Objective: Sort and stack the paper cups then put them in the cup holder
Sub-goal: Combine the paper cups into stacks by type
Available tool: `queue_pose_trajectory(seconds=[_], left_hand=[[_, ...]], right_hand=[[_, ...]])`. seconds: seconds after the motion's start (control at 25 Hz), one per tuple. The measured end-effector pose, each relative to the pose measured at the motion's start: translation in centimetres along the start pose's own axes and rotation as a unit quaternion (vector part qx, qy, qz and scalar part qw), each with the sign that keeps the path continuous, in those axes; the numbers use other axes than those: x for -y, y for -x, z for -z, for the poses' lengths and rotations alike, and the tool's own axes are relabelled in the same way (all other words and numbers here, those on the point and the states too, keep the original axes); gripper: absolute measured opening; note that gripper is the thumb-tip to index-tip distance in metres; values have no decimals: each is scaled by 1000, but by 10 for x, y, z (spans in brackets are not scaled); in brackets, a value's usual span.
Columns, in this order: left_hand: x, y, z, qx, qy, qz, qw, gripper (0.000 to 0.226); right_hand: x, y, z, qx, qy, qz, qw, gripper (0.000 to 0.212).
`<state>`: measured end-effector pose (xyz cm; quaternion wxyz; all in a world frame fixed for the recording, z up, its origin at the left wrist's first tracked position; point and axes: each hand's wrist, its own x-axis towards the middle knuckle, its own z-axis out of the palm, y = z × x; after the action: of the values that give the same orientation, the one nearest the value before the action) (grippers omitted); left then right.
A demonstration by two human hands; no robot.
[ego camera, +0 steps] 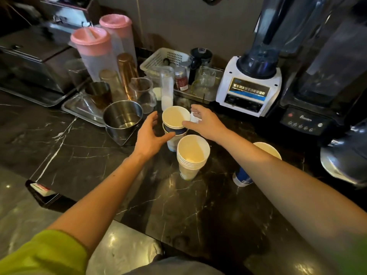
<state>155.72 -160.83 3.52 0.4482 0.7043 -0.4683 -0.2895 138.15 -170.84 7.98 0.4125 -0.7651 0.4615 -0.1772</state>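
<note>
Sorting looks partly done: both hands [151, 133] [202, 121], fingers apart, bracket the far stack [174, 124] mid-surface without clearly gripping it, a white stack [191, 155] beside it, another cup [243, 175] toward the right edge, no holder identifiable

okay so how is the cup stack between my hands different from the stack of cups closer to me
The far stack has dark blue print showing below its top cup, while the near stack shows plain white nested rims. The far stack sits between the left hand and right hand, fingers at its sides; the near stack stands alone, untouched. The near stack shows more rims bunched together. Both stand upright, mouths up, on the dark marble counter.
</note>
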Motion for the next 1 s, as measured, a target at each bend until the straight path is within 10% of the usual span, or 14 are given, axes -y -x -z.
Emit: queue_pose_trajectory(seconds=[1.0], left_hand=[[15, -30, -10, 66, 2, -54, 996, 78]], right_hand=[[17, -22, -8, 23, 215, 61, 974, 104]])
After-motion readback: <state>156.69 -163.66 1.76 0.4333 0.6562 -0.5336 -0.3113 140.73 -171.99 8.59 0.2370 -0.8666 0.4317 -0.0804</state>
